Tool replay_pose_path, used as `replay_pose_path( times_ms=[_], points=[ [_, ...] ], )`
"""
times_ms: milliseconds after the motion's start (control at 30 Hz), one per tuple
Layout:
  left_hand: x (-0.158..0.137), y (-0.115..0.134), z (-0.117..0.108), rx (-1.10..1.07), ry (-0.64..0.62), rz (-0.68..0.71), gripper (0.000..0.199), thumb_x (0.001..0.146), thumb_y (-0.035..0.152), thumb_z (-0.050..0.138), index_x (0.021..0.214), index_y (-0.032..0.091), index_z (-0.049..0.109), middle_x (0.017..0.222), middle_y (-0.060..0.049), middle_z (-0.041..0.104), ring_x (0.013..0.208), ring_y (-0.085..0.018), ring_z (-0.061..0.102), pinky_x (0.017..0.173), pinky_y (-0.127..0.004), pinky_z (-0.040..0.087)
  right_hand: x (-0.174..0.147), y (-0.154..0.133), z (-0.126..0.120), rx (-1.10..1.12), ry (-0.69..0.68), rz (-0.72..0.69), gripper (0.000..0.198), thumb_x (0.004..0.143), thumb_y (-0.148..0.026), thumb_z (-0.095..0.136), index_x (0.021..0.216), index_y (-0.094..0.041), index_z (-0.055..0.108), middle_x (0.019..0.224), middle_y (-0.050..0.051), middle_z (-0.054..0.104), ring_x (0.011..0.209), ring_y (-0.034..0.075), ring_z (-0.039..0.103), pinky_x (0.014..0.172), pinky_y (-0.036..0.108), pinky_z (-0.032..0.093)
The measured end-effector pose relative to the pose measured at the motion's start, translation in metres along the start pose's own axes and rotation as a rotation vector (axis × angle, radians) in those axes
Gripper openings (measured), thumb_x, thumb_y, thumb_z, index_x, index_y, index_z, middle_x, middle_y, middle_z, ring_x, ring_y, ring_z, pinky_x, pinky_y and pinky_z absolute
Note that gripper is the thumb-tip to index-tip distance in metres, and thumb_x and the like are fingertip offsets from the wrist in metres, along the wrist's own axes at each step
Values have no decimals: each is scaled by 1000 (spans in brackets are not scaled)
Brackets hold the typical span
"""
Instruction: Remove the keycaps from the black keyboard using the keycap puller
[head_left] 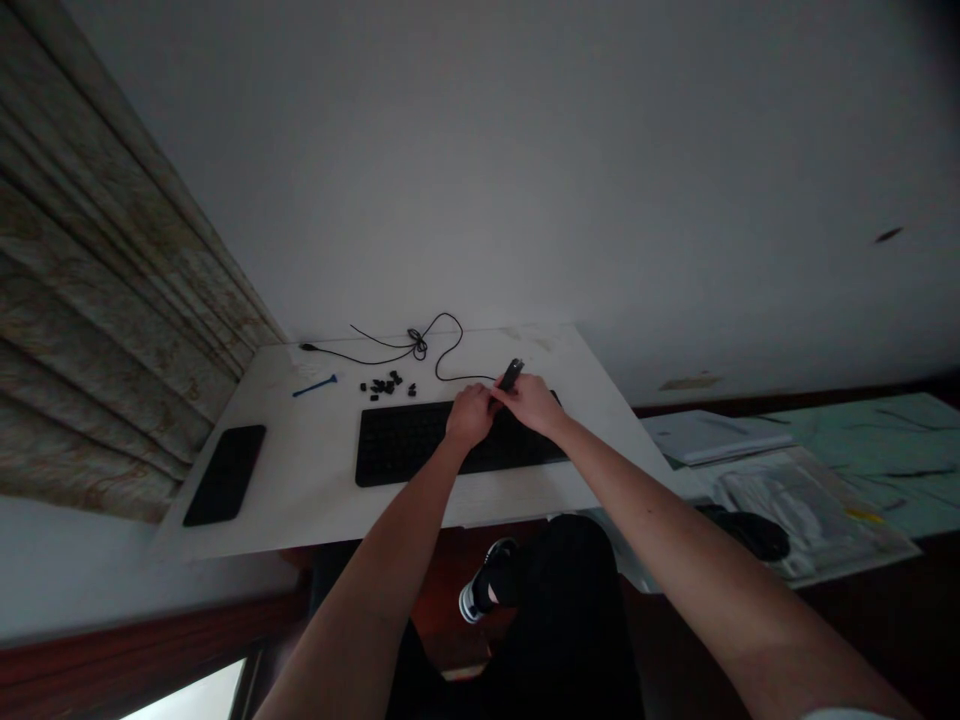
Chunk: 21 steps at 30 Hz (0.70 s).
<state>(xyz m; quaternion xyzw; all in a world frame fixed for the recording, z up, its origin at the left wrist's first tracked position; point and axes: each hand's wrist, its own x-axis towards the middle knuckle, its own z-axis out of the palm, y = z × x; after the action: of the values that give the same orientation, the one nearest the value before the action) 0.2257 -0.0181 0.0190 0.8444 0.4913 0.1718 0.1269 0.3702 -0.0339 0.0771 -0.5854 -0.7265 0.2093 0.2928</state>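
Observation:
A black keyboard lies on the white table, several of its small black keycaps seemingly loose behind it. Above its upper edge my right hand is closed around a short, dark, stick-like tool with a notched upper end; its exact kind is not clear. Close against it, my left hand has its fingers pinched together at the tool's lower part. Whatever sits between the left fingertips is hidden. Both hands cover part of the keys.
A black cable, tied in a bundle, runs along the table's back edge. To the left are a thin blue tool and a black phone. A patterned curtain hangs at the left; papers lie on a lower surface at right.

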Motion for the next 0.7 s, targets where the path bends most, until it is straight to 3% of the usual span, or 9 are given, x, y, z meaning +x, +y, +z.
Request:
replay_pose_path(
  times_ms=[133,233,367,500,700],
  points=[
    [0,1,0,-7,10,13,22,101,29,50,111,17,66,115,-11,67,108,-25,60,94,-38,47,12,-23,-20,42,47,-25,10,84,-22,68,88,-16,74,77,6,73,71,20,70,68,27,51],
    [0,0,0,-67,42,-6,23,102,26,46,109,17,67,109,-10,69,106,-24,61,95,-37,47,18,-23,-35,112,104,-11,12,82,-25,70,86,-15,74,75,6,73,69,19,69,67,28,53],
    [0,-1,2,-174,99,-29,24,103,26,45,109,16,66,108,-9,69,106,-21,61,97,-35,47,5,17,-41,441,316,207,23,80,-37,73,86,-15,72,72,6,72,63,18,69,60,27,56],
    [2,-2,3,-223,115,-47,22,102,26,47,108,17,66,109,-9,69,107,-21,62,98,-35,48,-24,72,-28,706,568,466,32,70,-43,81,77,-14,69,68,8,72,60,18,69,51,25,54],
    [2,-5,5,-335,147,-65,18,100,23,51,104,19,68,107,-8,69,105,-21,62,98,-36,49,-55,111,1,708,739,536,39,66,-50,80,75,-14,69,68,7,72,58,18,65,47,25,48]
  ],
)
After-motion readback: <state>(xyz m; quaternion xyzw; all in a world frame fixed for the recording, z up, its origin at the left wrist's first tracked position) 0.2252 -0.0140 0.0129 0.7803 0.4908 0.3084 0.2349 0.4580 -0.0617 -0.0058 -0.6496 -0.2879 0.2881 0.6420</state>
